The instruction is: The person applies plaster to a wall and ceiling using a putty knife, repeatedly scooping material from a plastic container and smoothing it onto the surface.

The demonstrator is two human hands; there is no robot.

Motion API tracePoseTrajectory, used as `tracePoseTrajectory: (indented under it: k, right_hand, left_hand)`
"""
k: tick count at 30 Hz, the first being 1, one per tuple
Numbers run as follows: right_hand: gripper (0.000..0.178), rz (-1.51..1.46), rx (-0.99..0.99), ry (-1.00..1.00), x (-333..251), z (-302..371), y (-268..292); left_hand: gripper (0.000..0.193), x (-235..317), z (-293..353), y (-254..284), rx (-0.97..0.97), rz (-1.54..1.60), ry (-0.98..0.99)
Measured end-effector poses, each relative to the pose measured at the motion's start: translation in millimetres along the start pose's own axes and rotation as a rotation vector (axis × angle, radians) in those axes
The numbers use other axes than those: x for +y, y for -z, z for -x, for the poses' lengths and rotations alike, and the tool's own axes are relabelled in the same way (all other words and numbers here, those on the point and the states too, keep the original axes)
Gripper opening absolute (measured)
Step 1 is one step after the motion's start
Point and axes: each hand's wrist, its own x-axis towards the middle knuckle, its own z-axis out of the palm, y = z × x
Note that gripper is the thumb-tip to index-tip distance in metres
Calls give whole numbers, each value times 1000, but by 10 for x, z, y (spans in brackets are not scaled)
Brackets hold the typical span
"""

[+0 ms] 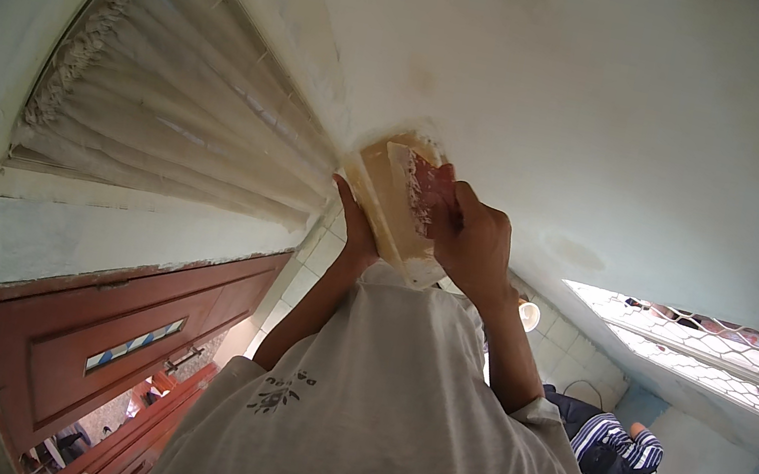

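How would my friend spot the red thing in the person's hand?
Start at the big grey shirt in the lower middle, then look just above it to the tan, box-like object. There, the right hand grips a reddish tool. Unlike the tan object, it is red with a crumbly whitish edge.

Spotting a curtain (174, 104) by a corner of the left wall (98, 220), now catching a red door (61, 374), meshed window (682, 362), striped-shirted person (641, 456)!
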Motion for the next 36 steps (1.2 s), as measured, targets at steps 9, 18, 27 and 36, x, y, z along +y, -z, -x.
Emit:
tracePoseTrajectory:
  k: [9, 18, 27, 36]
  right_hand:
    - [27, -859, 228, -374, 124, 31, 137]
    - [19, -375, 93, -153, 76, 38, 372]
    - [18, 272, -158, 295, 113, -42, -39]
    - [22, 229, -246, 237, 132, -41, -289]
  left_hand:
    - [96, 60, -75, -265, -31, -24, -32]
    - [97, -17, -121, -261, -129, 63, 44]
    - [94, -55, -32, -256, -17, -128, 42]
    - [91, -39, 43, -186, -30, 28, 24]
